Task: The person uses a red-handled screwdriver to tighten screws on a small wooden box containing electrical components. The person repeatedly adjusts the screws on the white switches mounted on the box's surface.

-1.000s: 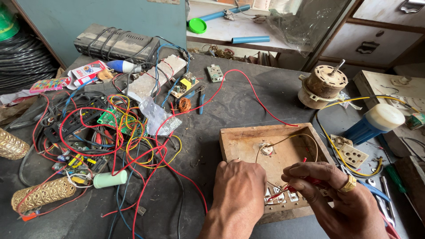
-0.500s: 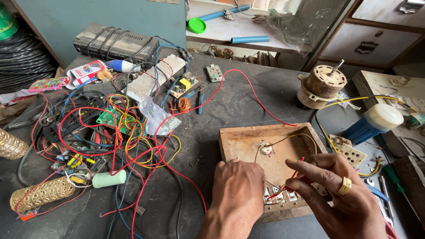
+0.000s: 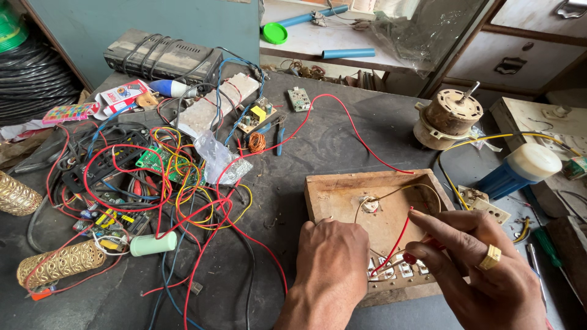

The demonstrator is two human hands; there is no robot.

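Dark workbench (image 3: pixel 342 137) with wooden switch box (image 3: pixel 342 195), wire tangle (image 3: pixel 153 177), small motor (image 3: pixel 449 116).

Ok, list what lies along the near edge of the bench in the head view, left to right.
Gold mesh cylinder → pale green capacitor → left hand → right hand → green-handled screwdriver.

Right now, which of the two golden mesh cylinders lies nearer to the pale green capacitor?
The lower golden mesh cylinder, lying just left of the pale green capacitor. The other golden cylinder sits higher, at the table's left edge.
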